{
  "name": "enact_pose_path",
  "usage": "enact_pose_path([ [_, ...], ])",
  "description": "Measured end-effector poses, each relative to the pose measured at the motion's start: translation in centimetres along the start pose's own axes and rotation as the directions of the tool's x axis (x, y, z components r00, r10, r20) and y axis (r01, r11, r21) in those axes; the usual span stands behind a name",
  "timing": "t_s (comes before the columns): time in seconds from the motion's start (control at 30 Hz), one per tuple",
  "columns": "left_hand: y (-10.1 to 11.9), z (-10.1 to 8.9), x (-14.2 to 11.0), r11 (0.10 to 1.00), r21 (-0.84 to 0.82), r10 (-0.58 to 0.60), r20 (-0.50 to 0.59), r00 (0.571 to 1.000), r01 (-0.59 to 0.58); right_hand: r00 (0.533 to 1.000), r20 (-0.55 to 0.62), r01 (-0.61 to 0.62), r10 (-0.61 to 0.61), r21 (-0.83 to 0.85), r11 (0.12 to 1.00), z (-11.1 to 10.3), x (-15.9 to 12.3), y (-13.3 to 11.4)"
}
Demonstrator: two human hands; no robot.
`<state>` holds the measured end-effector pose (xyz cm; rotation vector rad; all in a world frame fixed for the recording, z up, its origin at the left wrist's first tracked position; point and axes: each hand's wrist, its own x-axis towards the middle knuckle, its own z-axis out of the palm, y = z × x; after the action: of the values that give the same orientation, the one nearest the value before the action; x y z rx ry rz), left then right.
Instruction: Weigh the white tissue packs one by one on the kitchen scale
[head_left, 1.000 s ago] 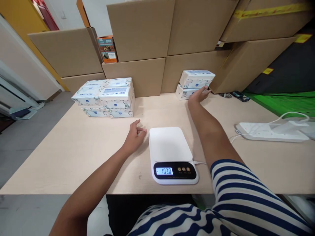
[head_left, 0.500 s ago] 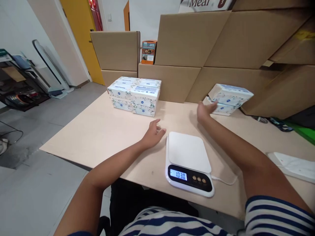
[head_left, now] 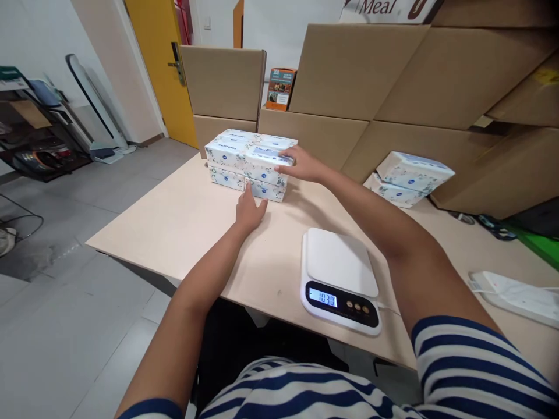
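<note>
The upper front-right tissue pack point(head_left: 261, 170) lies lengthwise sideways, just left of the nearer right hand point(head_left: 302, 164), fingers at its end (whether gripping, I cannot tell); the left hand point(head_left: 250, 212), unclenched, is lower, in front.

Left of the orange-and-teal carton point(head_left: 280, 89), a yellow door point(head_left: 158, 52); right of it, cardboard boxes point(head_left: 358, 73) and, well apart, a power strip point(head_left: 519, 295).

Pale table point(head_left: 174, 212) bearing larger tissue stack point(head_left: 240, 162), 2-pack stack point(head_left: 410, 176), white scale point(head_left: 340, 260), power strip point(head_left: 519, 297).
</note>
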<state>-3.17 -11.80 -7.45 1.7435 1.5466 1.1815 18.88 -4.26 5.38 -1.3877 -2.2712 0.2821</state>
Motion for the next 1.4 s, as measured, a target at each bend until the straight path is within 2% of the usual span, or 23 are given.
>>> enact_pose_path([
  [0.17, 0.5, 0.1, 0.0, 0.998, 0.051, -0.024, 0.025, 0.999, 0.023, 0.992, 0.101, -0.057, 0.073, -0.155, 0.986, -0.5, 1.8, -1.1],
  [0.27, 0.6, 0.2, 0.0, 0.997, 0.081, -0.022, 0.033, 0.999, 0.019, 0.985, 0.148, -0.073, 0.091, -0.124, 0.99, -0.2, 2.1, -1.0],
  [0.4, 0.3, 0.5, 0.2, 0.998, 0.057, -0.022, 0.016, 1.0, 0.021, 0.993, 0.092, -0.057, 0.069, -0.121, 0.991, 0.3, 2.1, 0.1],
  [0.5, 0.3, 0.7, 0.2, 0.999, 0.045, -0.027, 0.006, 1.0, 0.027, 0.991, 0.079, -0.099, 0.107, -0.101, 0.99, 0.9, 2.0, 0.6],
  [0.6, 0.5, 0.5, 0.0, 0.998, 0.053, -0.028, 0.012, 1.0, 0.028, 0.981, 0.103, -0.157, 0.163, -0.068, 0.985, 1.5, 1.4, 0.0],
  [0.7, 0.6, 0.2, -0.2, 0.998, 0.044, -0.037, 0.002, 0.999, 0.036, 0.995, 0.057, -0.079, 0.087, -0.132, 0.988, 0.6, -0.2, -1.3],
  [0.77, 0.5, 0.1, -0.3, 0.999, 0.025, -0.037, -0.007, 0.999, 0.037, 1.0, 0.017, 0.004, -0.001, -0.187, 0.982, -1.2, -2.4, -2.1],
  [0.83, 0.3, 0.1, -0.2, 1.0, 0.011, -0.027, -0.006, 1.0, 0.027, 0.998, -0.026, 0.048, -0.054, -0.204, 0.978, -3.8, -6.0, -2.5],
  [0.9, -0.1, 0.3, 0.0, 1.0, -0.001, -0.002, -0.003, 1.0, 0.002, 0.987, -0.134, 0.057, -0.086, -0.202, 0.978, -6.3, -10.8, -2.5],
  [1.0, -0.6, 1.2, 0.3, 0.994, -0.054, 0.09, -0.019, 0.996, -0.091, 0.971, -0.237, 0.002, -0.024, -0.091, 0.996, -8.7, -19.1, -1.7],
  [1.1, -0.4, 2.5, 0.0, 0.965, -0.16, 0.205, -0.021, 0.978, -0.206, 0.966, -0.258, 0.018, -0.008, 0.036, 0.999, -8.4, -26.5, -0.8],
  [1.2, 0.7, 3.4, -1.5, 0.934, -0.281, 0.245, 0.061, 0.968, -0.219, 0.977, -0.211, -0.007, 0.018, 0.054, 0.999, -6.3, -31.2, 0.4],
  [1.3, 2.6, 3.4, -4.0, 0.917, -0.364, 0.235, 0.153, 0.96, -0.166, 0.995, -0.088, -0.049, 0.054, 0.059, 0.997, -4.3, -33.3, 1.9],
  [1.4, 4.2, 2.9, -6.0, 0.906, -0.382, 0.289, 0.238, 0.927, -0.184, 0.999, -0.031, -0.013, 0.015, 0.057, 0.998, -3.6, -33.7, 3.0],
])
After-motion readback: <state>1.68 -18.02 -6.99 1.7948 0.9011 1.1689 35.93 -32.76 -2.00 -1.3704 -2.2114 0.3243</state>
